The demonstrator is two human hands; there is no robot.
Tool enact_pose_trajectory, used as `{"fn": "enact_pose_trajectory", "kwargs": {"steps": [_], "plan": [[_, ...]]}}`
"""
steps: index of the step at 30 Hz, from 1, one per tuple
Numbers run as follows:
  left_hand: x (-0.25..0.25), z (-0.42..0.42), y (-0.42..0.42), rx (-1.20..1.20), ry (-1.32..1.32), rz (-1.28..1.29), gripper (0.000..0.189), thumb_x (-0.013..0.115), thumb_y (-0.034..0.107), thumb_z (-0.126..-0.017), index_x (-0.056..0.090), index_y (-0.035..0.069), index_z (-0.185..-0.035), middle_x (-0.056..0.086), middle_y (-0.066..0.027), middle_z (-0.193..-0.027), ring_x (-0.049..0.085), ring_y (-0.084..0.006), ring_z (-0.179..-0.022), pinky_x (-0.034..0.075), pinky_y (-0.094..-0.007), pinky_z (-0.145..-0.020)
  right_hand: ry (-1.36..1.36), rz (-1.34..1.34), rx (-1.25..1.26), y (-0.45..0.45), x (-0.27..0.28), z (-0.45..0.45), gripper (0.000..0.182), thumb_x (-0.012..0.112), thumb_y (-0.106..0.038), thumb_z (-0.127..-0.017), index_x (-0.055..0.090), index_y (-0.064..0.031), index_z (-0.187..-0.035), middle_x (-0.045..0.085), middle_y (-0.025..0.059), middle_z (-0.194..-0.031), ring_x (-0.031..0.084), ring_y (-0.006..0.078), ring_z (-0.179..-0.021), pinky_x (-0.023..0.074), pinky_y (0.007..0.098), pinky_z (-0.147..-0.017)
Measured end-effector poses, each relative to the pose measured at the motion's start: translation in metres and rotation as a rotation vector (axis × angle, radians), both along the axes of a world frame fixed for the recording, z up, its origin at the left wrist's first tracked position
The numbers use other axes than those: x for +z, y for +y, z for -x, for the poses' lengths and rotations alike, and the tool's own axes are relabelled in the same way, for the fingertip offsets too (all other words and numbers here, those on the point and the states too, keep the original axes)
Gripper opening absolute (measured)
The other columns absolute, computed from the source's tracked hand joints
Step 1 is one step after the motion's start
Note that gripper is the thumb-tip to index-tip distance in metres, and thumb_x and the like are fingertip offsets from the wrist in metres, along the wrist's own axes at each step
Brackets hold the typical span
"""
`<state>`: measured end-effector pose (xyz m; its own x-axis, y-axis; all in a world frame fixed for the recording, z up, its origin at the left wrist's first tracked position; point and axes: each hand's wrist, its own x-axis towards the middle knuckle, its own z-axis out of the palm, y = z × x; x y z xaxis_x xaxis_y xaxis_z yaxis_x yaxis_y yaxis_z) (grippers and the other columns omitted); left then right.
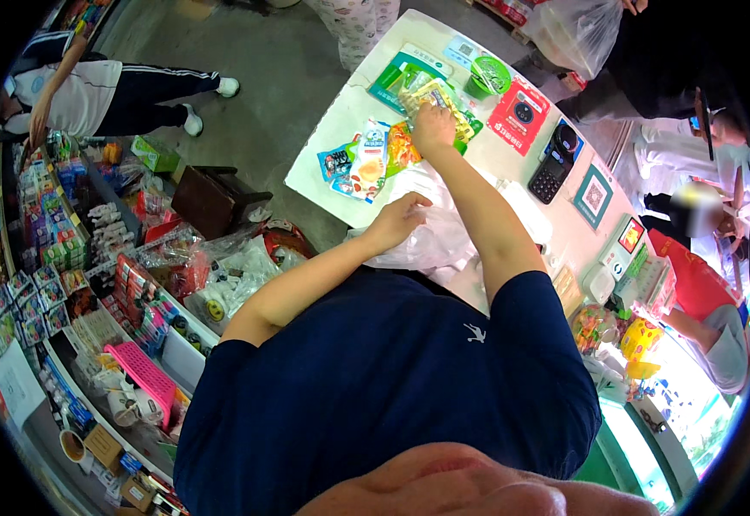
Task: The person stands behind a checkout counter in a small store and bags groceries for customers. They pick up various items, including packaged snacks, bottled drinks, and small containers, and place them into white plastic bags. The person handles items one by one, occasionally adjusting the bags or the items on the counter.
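My right hand (435,129) reaches across the white counter (314,161), its fingers over a yellow snack packet (438,97) in a pile of snacks. A green packet (468,126) lies partly under it. My left hand (395,222) is closer to my body, fingers curled at the edge of a thin white plastic bag (436,242). The bag is crumpled at the counter's near edge, and my right forearm hides some of it. Left of my right hand lie an orange packet (403,147), a white packet (370,161) and a blue packet (335,164).
Beyond the snacks stands a green cup (488,77). Along the counter's right side are a red payment sign (518,116), a black keypad device (554,164) and a code stand (594,197). Shelves of goods (52,226) line the left. Several people stand around, one (85,97) at the left.
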<state>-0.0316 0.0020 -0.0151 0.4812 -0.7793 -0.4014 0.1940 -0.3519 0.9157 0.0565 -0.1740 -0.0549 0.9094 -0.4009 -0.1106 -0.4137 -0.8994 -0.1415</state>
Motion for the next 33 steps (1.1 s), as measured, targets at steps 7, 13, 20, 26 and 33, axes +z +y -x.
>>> {"fn": "enact_pose_trajectory", "kwargs": {"steps": [7, 13, 20, 26, 33], "plan": [[-0.029, -0.014, -0.008, 0.157, -0.092, -0.003, 0.045, 0.063, 0.015, -0.078, 0.048, 0.004, -0.119, 0.057, -0.0055, -0.098, 0.053, -0.0123, -0.084, 0.044, -0.0255, -0.074, -0.071, -0.027, -0.004, -0.029, 0.030, 0.034, 0.034, 0.066, -0.020, -0.070, 0.058, -0.0029, -0.099, 0.056, 0.0150, -0.101, 0.054, 0.0319, -0.097, 0.0439, 0.0415, -0.082], [-0.033, -0.046, -0.039, 0.300, 0.283, -0.101, 0.062, 0.063, 0.026, -0.079, 0.038, 0.003, -0.130, 0.054, -0.0036, -0.091, 0.047, -0.0104, -0.072, 0.037, -0.0229, -0.060, -0.149, 0.022, -0.118, -0.019, 0.007, 0.044, 0.023, 0.057, -0.008, -0.072, 0.054, -0.0056, -0.094, 0.056, 0.0119, -0.097, 0.053, 0.0289, -0.098, 0.0424, 0.0392, -0.079], [-0.029, -0.062, -0.062, 0.373, 0.327, -0.059, 0.066, 0.065, 0.032, -0.080, 0.036, 0.000, -0.130, 0.055, -0.0049, -0.090, 0.050, -0.0127, -0.076, 0.041, -0.0248, -0.068, -0.155, -0.032, -0.150, -0.033, 0.007, 0.048, 0.047, 0.061, -0.008, -0.068, 0.046, -0.0013, -0.112, 0.058, 0.0134, -0.102, 0.053, 0.0300, -0.097, 0.0390, 0.0416, -0.084], [-0.032, -0.064, -0.064, 0.373, 0.375, -0.121, 0.060, 0.063, 0.028, -0.083, 0.037, 0.000, -0.129, 0.054, -0.0067, -0.098, 0.050, -0.0123, -0.084, 0.041, -0.0245, -0.073, 0.026, -0.063, -0.207, -0.035, 0.013, 0.039, 0.042, 0.059, -0.007, -0.069, 0.049, -0.0001, -0.110, 0.057, 0.0153, -0.107, 0.050, 0.0317, -0.102, 0.0380, 0.0410, -0.086], [-0.036, -0.065, -0.062, 0.346, 0.403, -0.085, 0.055, 0.062, 0.027, -0.083, 0.041, 0.000, -0.126, 0.053, -0.0047, -0.095, 0.050, -0.0110, -0.083, 0.040, -0.0229, -0.073, -0.297, 0.120, 0.006, -0.043, 0.006, 0.042, 0.033, 0.063, -0.005, -0.064, 0.054, 0.0000, -0.095, 0.048, 0.0181, -0.115, 0.046, 0.0336, -0.107, 0.0343, 0.0442, -0.097]]}}
